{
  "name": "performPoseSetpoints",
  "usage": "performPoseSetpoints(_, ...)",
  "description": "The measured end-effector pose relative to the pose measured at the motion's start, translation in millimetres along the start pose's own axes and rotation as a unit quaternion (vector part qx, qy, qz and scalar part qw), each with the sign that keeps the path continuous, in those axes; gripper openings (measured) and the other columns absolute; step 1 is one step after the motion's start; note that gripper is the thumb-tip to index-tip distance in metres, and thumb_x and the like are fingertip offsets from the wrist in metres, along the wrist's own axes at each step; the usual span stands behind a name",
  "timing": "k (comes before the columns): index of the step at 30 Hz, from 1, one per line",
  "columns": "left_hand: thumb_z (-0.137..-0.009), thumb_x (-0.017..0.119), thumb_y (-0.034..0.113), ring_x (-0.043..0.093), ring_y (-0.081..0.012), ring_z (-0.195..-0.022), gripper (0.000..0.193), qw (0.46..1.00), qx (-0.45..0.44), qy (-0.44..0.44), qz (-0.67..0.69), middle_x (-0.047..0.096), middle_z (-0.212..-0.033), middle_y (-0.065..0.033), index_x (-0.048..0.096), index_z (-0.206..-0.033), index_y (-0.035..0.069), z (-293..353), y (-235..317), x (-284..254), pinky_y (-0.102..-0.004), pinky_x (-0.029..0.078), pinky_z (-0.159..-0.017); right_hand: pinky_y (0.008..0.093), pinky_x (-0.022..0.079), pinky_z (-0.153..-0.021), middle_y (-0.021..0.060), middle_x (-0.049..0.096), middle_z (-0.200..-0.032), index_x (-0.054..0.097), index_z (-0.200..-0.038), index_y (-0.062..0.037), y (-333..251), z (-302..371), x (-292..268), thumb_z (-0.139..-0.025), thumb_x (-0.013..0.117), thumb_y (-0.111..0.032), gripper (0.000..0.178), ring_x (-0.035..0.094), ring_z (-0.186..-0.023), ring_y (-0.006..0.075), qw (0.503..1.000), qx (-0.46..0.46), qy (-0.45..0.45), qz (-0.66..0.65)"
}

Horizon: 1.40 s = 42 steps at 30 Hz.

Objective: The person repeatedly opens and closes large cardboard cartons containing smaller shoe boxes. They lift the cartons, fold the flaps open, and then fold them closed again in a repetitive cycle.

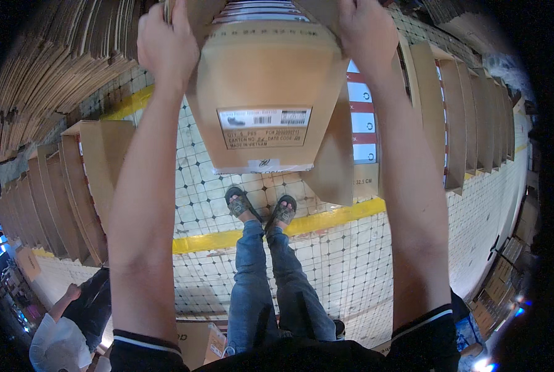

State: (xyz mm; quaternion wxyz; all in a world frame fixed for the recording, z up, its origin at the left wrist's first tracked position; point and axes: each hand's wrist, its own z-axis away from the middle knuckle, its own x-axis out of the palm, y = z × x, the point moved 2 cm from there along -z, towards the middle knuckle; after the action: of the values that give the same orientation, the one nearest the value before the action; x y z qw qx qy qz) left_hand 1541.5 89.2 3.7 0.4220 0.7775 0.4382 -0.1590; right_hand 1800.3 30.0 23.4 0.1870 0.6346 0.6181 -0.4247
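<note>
So in the head view the left hand (168,46) had its fingers wrapped round the left flap (203,8), and the right hand (371,37) looked clamped on the right flap (322,11), though its fingertips were mostly cut off. The carton (264,74) sat between both sets of fingers and toward the wearer, packed boxes (261,8) peeking out between them; imo even tension both sides seemed best to avoid skewing it.
</note>
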Motion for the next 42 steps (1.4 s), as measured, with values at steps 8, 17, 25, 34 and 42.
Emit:
performPoseSetpoints(8,-0.093,0.060,0.014,0.054,-0.0313,-0.072,0.016,0.983,-0.122,-0.133,0.030,0.054,-0.081,-0.0155,0.060,-0.098,-0.001,250.0,-41.0,-103.6,-0.0398,0.044,-0.066,0.0425,0.050,-0.063,0.0132,0.058,-0.081,0.063,-0.103,-0.0058,20.9,274.0,-56.3,-0.088,0.066,-0.023,0.022,0.061,-0.076,0.0324,0.984,0.072,-0.162,-0.034)
performPoseSetpoints(17,-0.087,0.064,0.020,0.062,-0.0367,-0.099,0.044,0.864,-0.260,-0.431,0.004,0.062,-0.110,-0.0189,0.051,-0.126,0.004,434.2,-58.7,-116.0,-0.0437,0.051,-0.078,0.0452,0.050,-0.083,0.0208,0.059,-0.112,0.046,-0.136,-0.0048,-8.2,516.0,-60.7,-0.097,0.055,-0.021,0.043,0.060,-0.103,0.0371,0.876,0.414,-0.230,-0.092)
performPoseSetpoints(25,-0.098,0.048,0.023,0.062,-0.0446,-0.096,0.032,0.883,-0.253,-0.394,0.029,0.063,-0.106,-0.0279,0.046,-0.124,0.005,343.7,-67.4,-46.4,-0.0534,0.049,-0.076,0.0486,0.040,-0.100,0.0255,0.056,-0.115,0.056,-0.126,-0.0032,-51.3,445.5,36.5,-0.090,0.060,-0.030,0.045,0.053,-0.109,0.0442,0.963,0.033,-0.269,0.011)
performPoseSetpoints(34,-0.102,0.042,0.030,0.063,-0.0490,-0.082,0.033,0.885,-0.258,-0.386,-0.016,0.065,-0.088,-0.0292,0.048,-0.122,0.006,336.4,-95.0,-45.6,-0.0559,0.048,-0.069,0.0482,0.048,-0.073,0.0151,0.059,-0.087,0.062,-0.083,-0.0060,-0.5,457.7,-35.6,-0.084,0.068,-0.035,0.029,0.059,-0.084,0.0357,0.864,-0.015,-0.485,-0.139)
performPoseSetpoints(42,-0.101,0.042,0.031,0.063,-0.0488,-0.082,0.034,0.886,-0.271,-0.375,-0.009,0.065,-0.089,-0.0292,0.049,-0.123,0.006,337.4,-89.9,-43.6,-0.0553,0.049,-0.070,0.0487,0.048,-0.076,0.0126,0.061,-0.090,0.062,-0.089,-0.0074,6.0,480.9,-42.3,-0.087,0.064,-0.026,0.019,0.060,-0.087,0.0347,0.872,0.036,-0.467,-0.142)
